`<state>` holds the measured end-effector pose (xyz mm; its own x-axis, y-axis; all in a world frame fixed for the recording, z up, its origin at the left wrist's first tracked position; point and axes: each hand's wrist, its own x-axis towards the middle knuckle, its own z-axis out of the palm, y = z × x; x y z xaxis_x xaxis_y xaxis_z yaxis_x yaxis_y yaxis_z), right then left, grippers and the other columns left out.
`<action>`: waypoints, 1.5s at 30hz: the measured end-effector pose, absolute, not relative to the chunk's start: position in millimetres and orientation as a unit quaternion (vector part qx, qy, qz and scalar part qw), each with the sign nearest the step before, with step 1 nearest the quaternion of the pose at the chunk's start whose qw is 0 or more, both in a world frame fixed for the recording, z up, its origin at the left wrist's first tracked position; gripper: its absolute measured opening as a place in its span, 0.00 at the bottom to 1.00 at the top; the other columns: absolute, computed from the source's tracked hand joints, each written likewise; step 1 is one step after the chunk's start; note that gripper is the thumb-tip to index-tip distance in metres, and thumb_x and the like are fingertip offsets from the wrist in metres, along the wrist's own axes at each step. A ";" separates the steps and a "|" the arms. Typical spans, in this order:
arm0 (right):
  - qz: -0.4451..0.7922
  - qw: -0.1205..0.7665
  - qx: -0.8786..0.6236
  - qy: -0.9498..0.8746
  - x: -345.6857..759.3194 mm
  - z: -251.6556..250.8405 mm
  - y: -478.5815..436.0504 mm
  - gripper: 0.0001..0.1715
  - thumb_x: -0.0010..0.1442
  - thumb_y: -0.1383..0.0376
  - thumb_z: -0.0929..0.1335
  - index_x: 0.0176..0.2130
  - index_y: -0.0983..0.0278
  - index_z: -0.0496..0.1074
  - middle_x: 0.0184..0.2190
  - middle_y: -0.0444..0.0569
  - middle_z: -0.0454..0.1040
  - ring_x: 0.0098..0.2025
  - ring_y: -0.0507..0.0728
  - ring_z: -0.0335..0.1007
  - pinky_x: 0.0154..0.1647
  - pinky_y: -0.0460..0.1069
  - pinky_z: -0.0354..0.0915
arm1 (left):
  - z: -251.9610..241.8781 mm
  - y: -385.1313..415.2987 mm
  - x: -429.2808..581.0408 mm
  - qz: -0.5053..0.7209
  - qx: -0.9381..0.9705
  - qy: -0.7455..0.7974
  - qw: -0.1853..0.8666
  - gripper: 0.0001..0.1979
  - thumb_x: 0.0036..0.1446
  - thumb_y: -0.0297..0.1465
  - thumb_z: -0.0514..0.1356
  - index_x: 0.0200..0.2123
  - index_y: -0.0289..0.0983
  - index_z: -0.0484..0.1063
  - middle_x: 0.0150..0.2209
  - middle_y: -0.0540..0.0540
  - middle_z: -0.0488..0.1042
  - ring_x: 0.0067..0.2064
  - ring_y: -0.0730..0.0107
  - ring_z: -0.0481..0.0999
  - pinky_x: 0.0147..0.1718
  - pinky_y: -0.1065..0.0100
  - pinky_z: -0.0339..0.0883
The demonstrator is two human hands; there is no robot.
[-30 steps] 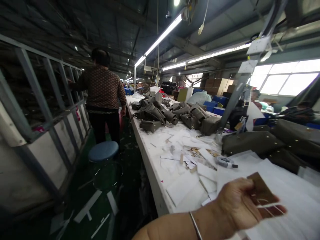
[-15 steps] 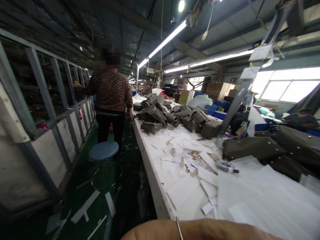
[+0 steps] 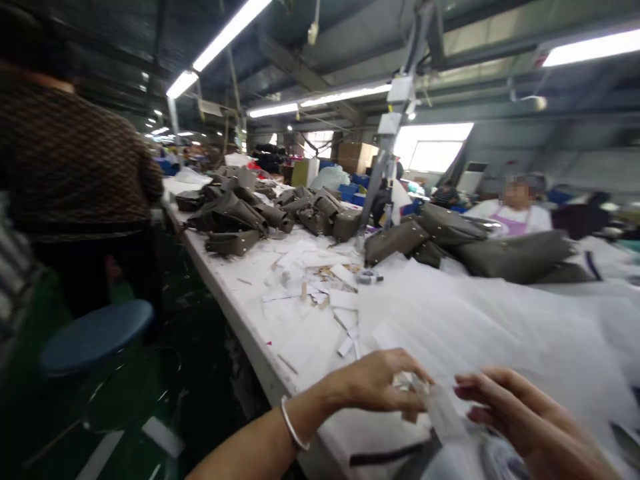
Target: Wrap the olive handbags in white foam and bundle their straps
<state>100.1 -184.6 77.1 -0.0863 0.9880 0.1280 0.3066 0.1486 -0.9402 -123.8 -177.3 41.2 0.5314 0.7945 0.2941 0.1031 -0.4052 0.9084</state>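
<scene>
My left hand point(image 3: 383, 381), with a silver bangle at its wrist, is closed on a clear, film-like strip point(image 3: 447, 415) above the near end of the white table. What the strip belongs to is blurred. My right hand point(image 3: 533, 417) is just to the right of the strip, its fingers apart and curved towards it; I see nothing in them. Below the hands lie a dark strap-like piece point(image 3: 383, 457) and a pale rounded thing point(image 3: 500, 459) that I cannot make out. White sheets point(image 3: 480, 320) spread out beyond the hands.
Grey-green bags point(image 3: 233, 217) are heaped along the white table point(image 3: 240, 300), with paper scraps and a coiled grey band point(image 3: 369, 276) nearer. A blue stool point(image 3: 97, 337) and a standing person point(image 3: 80, 153) are at left. Another person point(image 3: 517, 207) sits across the table.
The view has swung right and the standing person is now at the far left. Earlier only a forearm with the bangle showed; now both hands are in view, the left one holding the strip.
</scene>
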 end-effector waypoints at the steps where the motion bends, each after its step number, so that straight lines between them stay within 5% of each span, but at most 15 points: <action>1: 0.423 0.421 -0.526 -0.606 97.8 81.1 -189.5 0.26 0.51 0.43 0.71 0.30 0.63 0.78 0.32 0.55 0.79 0.36 0.63 0.76 0.32 0.51 0.73 | 44.9 -176.4 -124.6 0.366 0.744 0.291 0.477 0.24 0.51 0.39 0.68 0.51 0.39 0.73 0.48 0.43 0.74 0.50 0.61 0.73 0.53 0.64 0.64; 6: 0.475 0.435 -0.501 -0.579 83.4 92.2 -199.2 0.22 0.51 0.48 0.74 0.28 0.66 0.76 0.25 0.48 0.73 0.27 0.53 0.64 0.29 0.47 0.63 | 60.0 -169.9 -114.0 0.374 0.666 0.199 0.614 0.20 0.60 0.44 0.60 0.47 0.34 0.73 0.46 0.41 0.75 0.49 0.63 0.73 0.50 0.65 0.63; 13: 0.471 0.455 -0.512 -0.555 91.0 97.1 -207.1 0.18 0.50 0.53 0.74 0.26 0.65 0.74 0.21 0.42 0.67 0.24 0.50 0.58 0.26 0.46 0.56 | 47.8 -168.3 -79.4 0.347 0.631 0.210 0.661 0.19 0.53 0.44 0.67 0.35 0.32 0.72 0.35 0.46 0.74 0.37 0.70 0.71 0.39 0.68 0.61; 18: 0.470 0.499 -0.503 -0.526 98.3 98.5 -209.1 0.18 0.51 0.54 0.74 0.23 0.64 0.73 0.30 0.46 0.73 0.34 0.53 0.65 0.35 0.46 0.62 | 45.9 -167.9 -62.9 0.331 0.611 0.198 0.691 0.20 0.47 0.42 0.71 0.31 0.33 0.69 0.33 0.47 0.72 0.36 0.70 0.70 0.38 0.68 0.61; 22: 0.527 0.517 -0.472 -0.482 101.0 98.1 -208.8 0.20 0.48 0.51 0.76 0.23 0.65 0.75 0.33 0.49 0.76 0.36 0.55 0.68 0.35 0.47 0.64 | 43.6 -163.2 -47.8 0.347 0.537 0.156 0.753 0.23 0.44 0.39 0.73 0.39 0.35 0.69 0.34 0.49 0.69 0.37 0.70 0.70 0.40 0.67 0.62; 25: 0.576 0.538 -0.455 -0.414 107.6 98.9 -208.3 0.20 0.44 0.53 0.78 0.32 0.65 0.80 0.33 0.50 0.78 0.35 0.55 0.69 0.33 0.47 0.66 | 39.7 -160.4 -40.7 0.317 0.553 0.147 0.757 0.19 0.48 0.38 0.70 0.38 0.34 0.72 0.34 0.48 0.69 0.36 0.70 0.69 0.40 0.68 0.61; 29: 0.630 0.586 -0.399 -0.317 120.2 97.4 -210.0 0.16 0.45 0.56 0.79 0.32 0.63 0.80 0.38 0.50 0.79 0.44 0.58 0.73 0.45 0.49 0.70 | 39.7 -161.3 -38.9 0.307 0.601 0.158 0.721 0.13 0.56 0.39 0.64 0.34 0.33 0.74 0.34 0.47 0.71 0.37 0.71 0.68 0.42 0.69 0.60; 32: 0.631 0.610 -0.370 -0.304 128.4 96.0 -214.4 0.14 0.46 0.57 0.79 0.31 0.62 0.78 0.33 0.46 0.78 0.36 0.53 0.73 0.39 0.47 0.72 | 46.5 -162.4 -39.9 0.283 0.633 0.157 0.703 0.16 0.58 0.42 0.62 0.37 0.34 0.73 0.36 0.46 0.72 0.40 0.69 0.69 0.43 0.68 0.61; 35: 0.604 0.616 -0.382 -0.330 142.6 99.5 -220.1 0.15 0.46 0.60 0.79 0.33 0.63 0.77 0.22 0.40 0.70 0.20 0.45 0.61 0.23 0.41 0.65 | 47.3 -155.9 -41.0 0.285 0.642 0.159 0.694 0.20 0.62 0.45 0.57 0.46 0.34 0.71 0.44 0.43 0.73 0.45 0.66 0.71 0.46 0.68 0.63; 39: 0.579 0.548 -0.473 -0.375 173.8 105.3 -225.1 0.20 0.48 0.57 0.78 0.38 0.63 0.75 0.14 0.35 0.61 0.11 0.41 0.44 0.11 0.38 0.51 | 19.5 -132.4 -40.6 0.264 0.758 0.332 0.495 0.15 0.64 0.39 0.51 0.42 0.36 0.72 0.42 0.43 0.74 0.44 0.63 0.72 0.45 0.65 0.64; 41: 0.591 0.471 -0.526 -0.390 185.4 101.1 -225.1 0.24 0.48 0.54 0.78 0.41 0.63 0.74 0.14 0.37 0.65 0.10 0.41 0.44 0.09 0.38 0.47 | -2.2 -120.0 -38.0 0.220 0.784 0.403 0.419 0.12 0.60 0.34 0.53 0.36 0.35 0.74 0.36 0.42 0.75 0.41 0.60 0.73 0.45 0.62 0.64; 45: 0.649 0.321 -0.575 -0.380 187.1 67.7 -217.7 0.24 0.50 0.55 0.76 0.42 0.65 0.73 0.18 0.41 0.70 0.10 0.41 0.47 0.09 0.37 0.47 | -33.7 -105.1 -27.9 0.184 0.780 0.421 0.425 0.12 0.56 0.28 0.52 0.32 0.34 0.76 0.35 0.39 0.77 0.42 0.55 0.74 0.48 0.57 0.63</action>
